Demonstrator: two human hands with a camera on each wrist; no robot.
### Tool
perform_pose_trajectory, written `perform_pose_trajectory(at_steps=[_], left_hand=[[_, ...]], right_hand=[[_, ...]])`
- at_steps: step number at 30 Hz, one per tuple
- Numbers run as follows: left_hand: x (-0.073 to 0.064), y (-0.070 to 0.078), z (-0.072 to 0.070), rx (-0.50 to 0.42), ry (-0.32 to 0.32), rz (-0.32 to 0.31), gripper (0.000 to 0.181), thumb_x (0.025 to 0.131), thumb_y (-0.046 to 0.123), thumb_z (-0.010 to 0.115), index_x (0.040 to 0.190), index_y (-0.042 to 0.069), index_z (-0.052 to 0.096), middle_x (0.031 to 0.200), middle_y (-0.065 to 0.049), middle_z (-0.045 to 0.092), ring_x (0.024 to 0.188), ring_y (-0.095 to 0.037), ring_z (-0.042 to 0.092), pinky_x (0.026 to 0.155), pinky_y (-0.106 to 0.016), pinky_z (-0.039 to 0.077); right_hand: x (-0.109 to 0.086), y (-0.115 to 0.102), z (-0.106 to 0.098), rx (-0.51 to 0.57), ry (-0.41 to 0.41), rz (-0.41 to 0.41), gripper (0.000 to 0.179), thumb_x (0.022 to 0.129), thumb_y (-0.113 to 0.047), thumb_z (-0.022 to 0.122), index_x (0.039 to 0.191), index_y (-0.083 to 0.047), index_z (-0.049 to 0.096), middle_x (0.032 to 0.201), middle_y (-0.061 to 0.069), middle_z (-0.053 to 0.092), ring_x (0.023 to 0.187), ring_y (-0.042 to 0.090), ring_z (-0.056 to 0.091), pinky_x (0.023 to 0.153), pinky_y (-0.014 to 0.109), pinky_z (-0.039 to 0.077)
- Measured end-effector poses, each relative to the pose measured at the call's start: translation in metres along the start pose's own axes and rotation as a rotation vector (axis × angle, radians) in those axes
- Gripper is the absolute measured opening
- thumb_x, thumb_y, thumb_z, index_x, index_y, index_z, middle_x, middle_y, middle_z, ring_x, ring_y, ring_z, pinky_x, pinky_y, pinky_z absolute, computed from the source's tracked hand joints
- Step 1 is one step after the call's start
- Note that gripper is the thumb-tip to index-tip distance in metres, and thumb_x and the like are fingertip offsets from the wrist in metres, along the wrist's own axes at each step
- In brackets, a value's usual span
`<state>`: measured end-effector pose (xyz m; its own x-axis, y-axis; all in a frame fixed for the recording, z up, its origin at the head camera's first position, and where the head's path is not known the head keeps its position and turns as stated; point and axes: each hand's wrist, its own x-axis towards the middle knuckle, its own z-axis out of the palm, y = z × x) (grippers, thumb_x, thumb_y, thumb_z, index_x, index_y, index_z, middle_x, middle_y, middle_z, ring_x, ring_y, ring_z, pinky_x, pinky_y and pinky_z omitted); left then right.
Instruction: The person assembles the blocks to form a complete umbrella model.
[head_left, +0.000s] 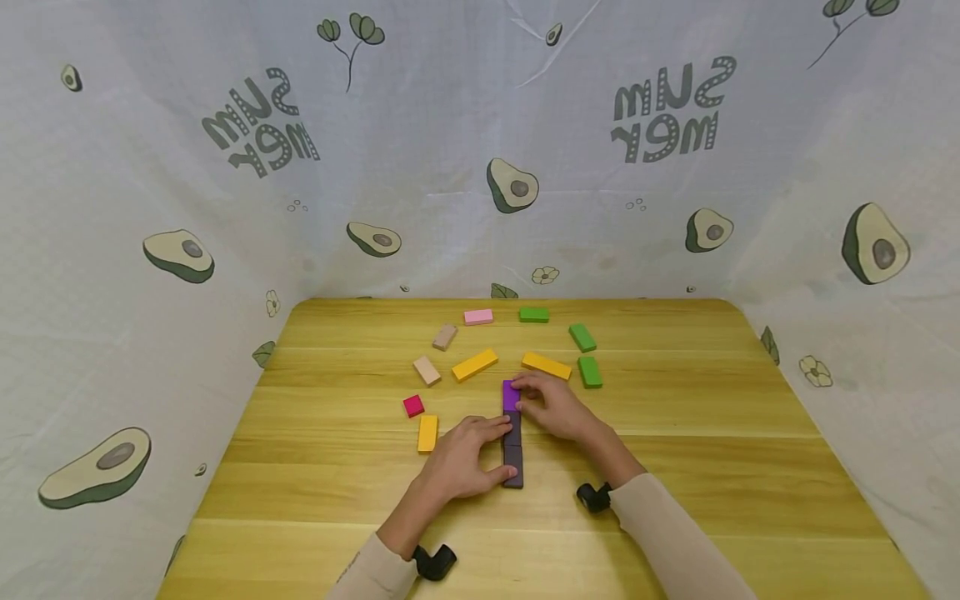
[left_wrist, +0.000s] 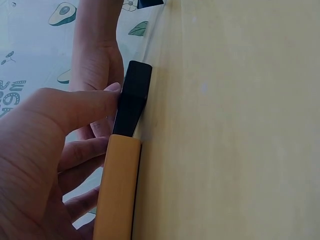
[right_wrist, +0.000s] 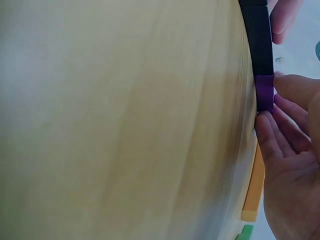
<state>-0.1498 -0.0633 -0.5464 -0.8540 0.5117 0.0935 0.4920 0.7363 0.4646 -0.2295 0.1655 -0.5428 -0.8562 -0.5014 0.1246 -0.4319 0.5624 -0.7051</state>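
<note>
**Wooden worktop [head_left: 675, 400] backed by white avocado-print cloth [head_left: 450, 125]: central row [head_left: 513, 437] laid end to end, last touches apparently in hand**

Three flat rectangular blocks make the row: a near dark-grey block [head_left: 513, 458], a middle dark-grey block [head_left: 513, 438] and, at the far end, a glossy purple block [head_left: 511, 396]. They look straight and touching, so this part seems all but done.

The right hand [head_left: 557, 407] has a narrow grip, thumb and fingertips pinching the purple block. The left hand's [head_left: 459, 458] grip is spread wide: thumb on the near dark block, a fingertip on the middle one, seemingly steadying them rather than clasping anything.

Beyond the purple end, two long yellow blocks slant on either side, the left one [head_left: 474, 365] and the right one [head_left: 546, 366]. Around these runs a loose arc of separate pieces: a short yellow block [head_left: 427, 434], a crimson square block [head_left: 413, 406], a pale tan block [head_left: 427, 371], a brown block [head_left: 445, 337], a pink block [head_left: 477, 317] and three green blocks [head_left: 582, 337].

That arc reaches nearer the person on the left than on the right, so it may be unfinished; whether more is owed there cannot be told.
</note>
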Motion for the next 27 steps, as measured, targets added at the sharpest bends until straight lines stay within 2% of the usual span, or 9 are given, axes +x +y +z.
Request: perform_pose_trajectory(at_steps=[21, 27], left_hand=[[0.0003, 0.0012, -0.0028, 0.033, -0.025, 0.013, 0.076, 0.087, 0.062, 0.072, 0.151, 0.026, 0.055, 0.155, 0.012, 0.053, 0.134, -0.018, 0.054, 0.106, -0.042, 0.053], [0.0038, -0.0002, -0.0037, 0.048, -0.034, 0.022, 0.082, 0.087, 0.068, 0.067, 0.153, 0.023, 0.052, 0.156, 0.006, 0.052, 0.14, -0.019, 0.051, 0.111, -0.043, 0.049]], right_hand=[[-0.0068, -0.0031, 0.0016, 0.02, -0.003, -0.003, 0.035, 0.099, -0.01, 0.069, 0.133, -0.002, 0.066, 0.142, 0.015, 0.06, 0.127, 0.032, 0.062, 0.105, 0.045, 0.054], [-0.007, -0.002, 0.0022, 0.02, 0.001, -0.003, 0.035, 0.099, -0.01, 0.069, 0.133, -0.002, 0.066, 0.142, 0.015, 0.061, 0.127, 0.032, 0.062, 0.104, 0.045, 0.054]])
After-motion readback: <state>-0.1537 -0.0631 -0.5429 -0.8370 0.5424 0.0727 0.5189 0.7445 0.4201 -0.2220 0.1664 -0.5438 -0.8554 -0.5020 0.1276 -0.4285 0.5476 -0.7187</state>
